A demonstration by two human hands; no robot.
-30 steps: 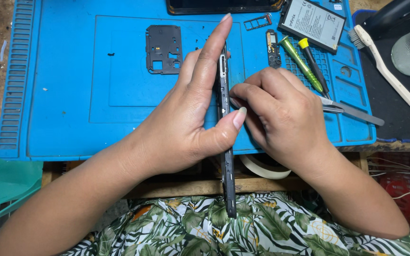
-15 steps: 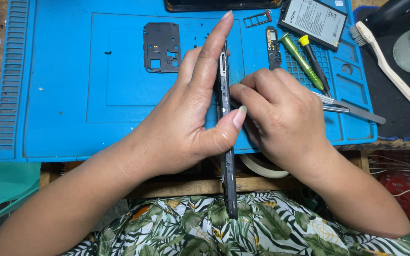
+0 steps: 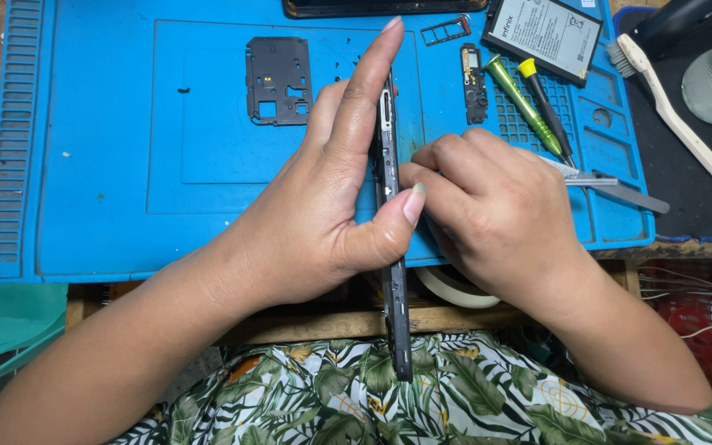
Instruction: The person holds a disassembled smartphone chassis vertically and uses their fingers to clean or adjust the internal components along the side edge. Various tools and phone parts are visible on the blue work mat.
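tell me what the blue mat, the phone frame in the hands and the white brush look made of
Blue mat: looks like soft matte silicone or rubber, with moulded ridges and recessed trays.
Phone frame, held edge-on by the left hand: dark, slightly glossy, probably plastic, possibly metal; hard to tell.
White brush: seemingly smooth hard plastic handle, with pale bristles at its head.

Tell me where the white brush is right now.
In the head view the white brush lies at the far right on the black mat, just beyond the blue work mat's right edge, right of the two screwdrivers.
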